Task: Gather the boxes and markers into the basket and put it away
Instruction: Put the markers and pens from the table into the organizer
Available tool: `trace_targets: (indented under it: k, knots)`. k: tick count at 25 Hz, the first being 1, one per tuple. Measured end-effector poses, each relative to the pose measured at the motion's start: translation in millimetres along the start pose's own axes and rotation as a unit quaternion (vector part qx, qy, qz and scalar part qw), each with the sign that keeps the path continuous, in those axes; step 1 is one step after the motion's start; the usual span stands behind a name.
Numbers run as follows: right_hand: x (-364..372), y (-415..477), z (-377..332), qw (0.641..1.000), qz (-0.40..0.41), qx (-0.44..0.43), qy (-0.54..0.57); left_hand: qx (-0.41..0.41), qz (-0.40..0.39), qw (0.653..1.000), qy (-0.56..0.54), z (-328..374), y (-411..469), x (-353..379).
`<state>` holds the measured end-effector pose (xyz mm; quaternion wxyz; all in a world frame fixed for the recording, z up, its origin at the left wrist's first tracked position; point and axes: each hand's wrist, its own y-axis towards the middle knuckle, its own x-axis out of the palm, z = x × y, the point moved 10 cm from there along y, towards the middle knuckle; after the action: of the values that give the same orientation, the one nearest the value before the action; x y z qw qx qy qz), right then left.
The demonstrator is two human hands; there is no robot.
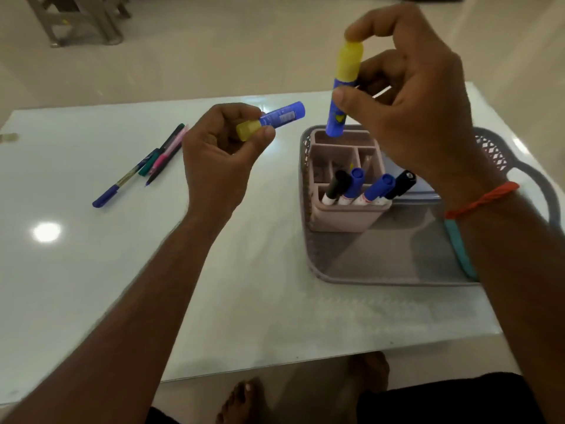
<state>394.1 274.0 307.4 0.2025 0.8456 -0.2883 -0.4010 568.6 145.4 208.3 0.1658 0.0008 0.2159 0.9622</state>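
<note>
Right hand (422, 117) pinches glue stick (339, 99), axis vertical, yellow cap up, base just over organizer's (345, 215) 12 o'clock compartment in basket (397, 278). Left hand (214, 154) grips second glue stick (281, 116), blue end toward 2 o'clock; right nearer.

Two glue sticks (282, 116), four markers (354, 179), four or five pens (165, 157), one basket (397, 281), one organizer (348, 218)

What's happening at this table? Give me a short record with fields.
left hand: grips a glue stick, tilted, above the table
right hand: pinches a second glue stick upright over the organizer's rear compartment
organizer: stands in the basket, four markers in its front compartment
pens: lie loose on the table, left of the basket
</note>
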Motion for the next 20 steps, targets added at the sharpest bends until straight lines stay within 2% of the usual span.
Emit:
trace_targets:
  k: [4, 8, 14, 20]
  knots:
    - [-13.7, -9.3, 69.1, 0.984, 0.016, 0.132, 0.121, -0.009, -0.042, 0.999, -0.003, 2.1, -1.4, 41.8]
    - [-0.6, -20.3, 100.1, 0.952, -0.015, 0.189, 0.241, -0.023, -0.049, 0.999, 0.0, -4.1, -5.6, 66.7]
    - [16.7, -33.3, 113.1, 0.953, -0.103, 0.178, 0.221, 0.024, -0.02, 0.999, 0.034, 0.2, -3.0, 79.3]
    - [11.9, -32.9, 120.1, 0.953, -0.074, 0.178, 0.234, 0.043, 0.057, 0.997, -0.01, 2.2, 1.8, 61.0]
